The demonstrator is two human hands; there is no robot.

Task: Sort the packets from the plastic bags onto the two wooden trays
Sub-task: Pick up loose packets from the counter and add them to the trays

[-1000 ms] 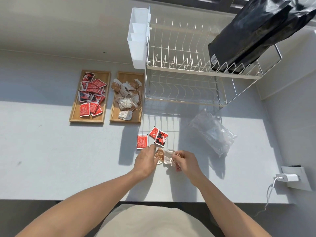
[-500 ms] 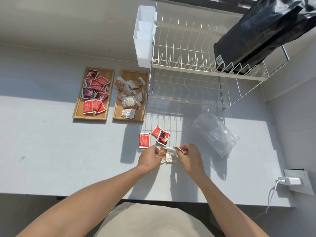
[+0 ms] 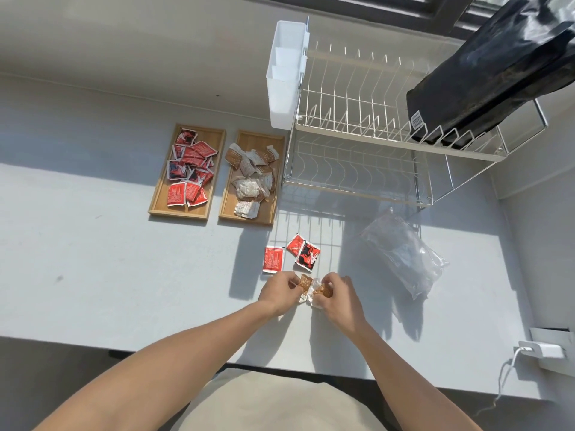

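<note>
Two wooden trays lie side by side at the back of the counter: the left tray [image 3: 157,200] holds several red packets [image 3: 189,169], the right tray [image 3: 273,181] holds several white and brown packets [image 3: 250,174]. On the counter in front, three red packets [image 3: 273,259] lie loose. Just below them my left hand [image 3: 278,293] pinches a brown packet [image 3: 305,282], and my right hand [image 3: 337,295] grips another brown packet [image 3: 323,290] over a small white packet heap. A crumpled clear plastic bag [image 3: 404,253] lies to the right.
A white wire dish rack [image 3: 357,144] with a white plastic caddy [image 3: 286,76] stands behind the loose packets, and a black bag [image 3: 485,76] rests on its top tier. A white charger with its cable [image 3: 541,351] is plugged in at the right wall.
Both hands have closed in on the small brown and white heap; each has lifted a brown packet off it. The camera view has shifted slightly.
</note>
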